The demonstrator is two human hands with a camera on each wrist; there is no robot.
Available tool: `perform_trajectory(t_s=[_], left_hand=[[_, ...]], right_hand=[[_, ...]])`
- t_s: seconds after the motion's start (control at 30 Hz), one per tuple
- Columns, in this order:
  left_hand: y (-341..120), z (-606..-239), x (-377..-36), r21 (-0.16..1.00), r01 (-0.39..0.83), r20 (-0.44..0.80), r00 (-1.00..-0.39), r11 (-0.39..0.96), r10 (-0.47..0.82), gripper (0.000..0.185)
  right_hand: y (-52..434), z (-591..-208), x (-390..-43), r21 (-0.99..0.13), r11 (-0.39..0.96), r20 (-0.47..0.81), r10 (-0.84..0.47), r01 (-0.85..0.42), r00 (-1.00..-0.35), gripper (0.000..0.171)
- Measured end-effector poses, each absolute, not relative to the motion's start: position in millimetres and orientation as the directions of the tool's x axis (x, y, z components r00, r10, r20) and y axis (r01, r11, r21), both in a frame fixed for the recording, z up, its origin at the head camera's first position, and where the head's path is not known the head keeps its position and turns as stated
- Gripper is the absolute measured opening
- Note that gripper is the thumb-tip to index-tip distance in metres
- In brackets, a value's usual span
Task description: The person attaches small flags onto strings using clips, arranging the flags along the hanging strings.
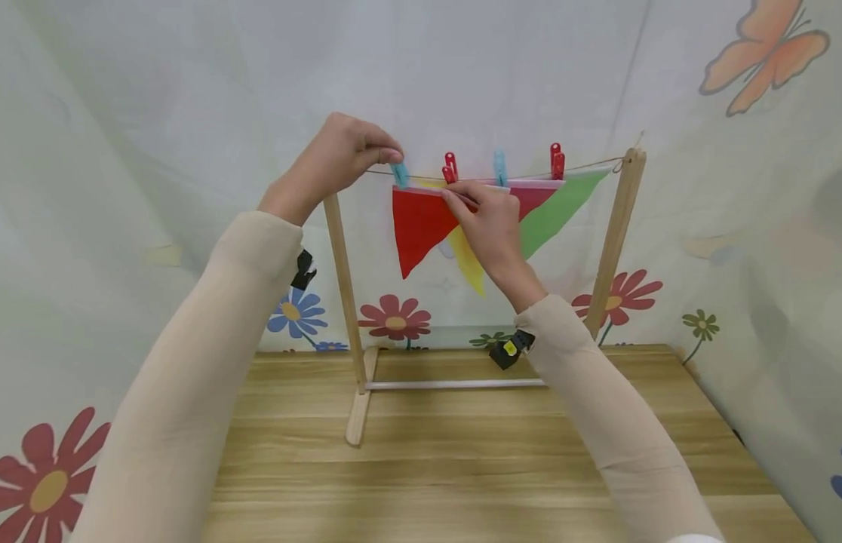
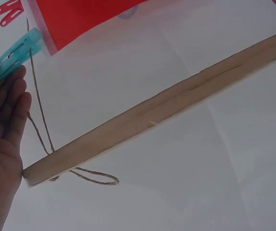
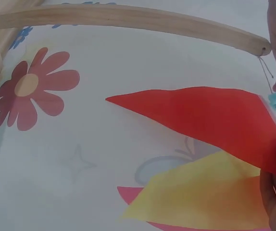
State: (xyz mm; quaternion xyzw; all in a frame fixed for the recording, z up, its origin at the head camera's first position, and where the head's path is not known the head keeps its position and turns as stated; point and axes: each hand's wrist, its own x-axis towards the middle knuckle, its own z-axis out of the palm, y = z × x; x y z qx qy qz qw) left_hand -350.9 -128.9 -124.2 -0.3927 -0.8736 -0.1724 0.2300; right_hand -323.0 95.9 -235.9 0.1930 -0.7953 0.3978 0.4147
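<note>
My left hand (image 1: 346, 154) pinches a light-blue clothespin (image 1: 400, 175) between thumb and fingers. In the left wrist view, the clothespin (image 2: 18, 52) lies across the twine and its tip overlaps the white top edge of a red triangular flag (image 2: 80, 21). My right hand (image 1: 492, 226) pinches that top edge of the red flag (image 1: 417, 219) farther right, in front of the line. Behind it hang a yellow flag (image 1: 468, 264), a pink flag (image 1: 533, 197) and a green flag (image 1: 563, 211), partly hidden by one another and by my right hand.
Two red clothespins (image 1: 557, 161) and another blue clothespin (image 1: 499, 167) sit along the twine (image 1: 593, 164). It runs between a left wooden post (image 1: 342, 286) and a right post (image 1: 618, 234). A white rod (image 1: 455, 385) joins the stand low over the wooden table (image 1: 462, 467).
</note>
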Motion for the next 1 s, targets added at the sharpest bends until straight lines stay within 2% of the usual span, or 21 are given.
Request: perform_trajectory(t_s=[0.2, 0.37, 0.53, 0.67, 0.73, 1.0], left_hand=[[-125.1, -124.8, -350.2, 0.097, 0.785, 0.512, -0.567, 0.612, 0.646, 0.025], [-125.2, -122.4, -346.5, 0.107, 0.762, 0.486, -0.601, 0.639, 0.635, 0.027], [-128.2, -116.0, -343.6, 0.110, 0.759, 0.487, -0.604, 0.641, 0.631, 0.026], [-126.3, -114.5, -343.6, 0.103, 0.781, 0.482, -0.581, 0.616, 0.656, 0.026], [-125.3, -114.7, -343.3, 0.104, 0.784, 0.478, -0.580, 0.612, 0.660, 0.026], [-120.6, -118.7, -344.4, 0.124, 0.785, 0.471, -0.585, 0.607, 0.660, 0.025]], right_hand=[[84.8, -235.4, -325.9, -0.490, 0.579, 0.822, 0.058, -0.652, -0.567, 0.029], [78.0, -233.8, -323.3, -0.436, 0.635, 0.839, 0.032, -0.638, -0.543, 0.030], [79.2, -233.8, -322.8, -0.268, 0.744, 0.901, -0.030, -0.612, -0.432, 0.030], [81.7, -231.8, -325.0, -0.213, 0.736, 0.935, -0.038, -0.643, -0.353, 0.028], [81.4, -230.1, -326.1, -0.230, 0.721, 0.937, -0.018, -0.653, -0.349, 0.028], [76.7, -227.3, -325.2, -0.294, 0.689, 0.917, 0.009, -0.662, -0.398, 0.028]])
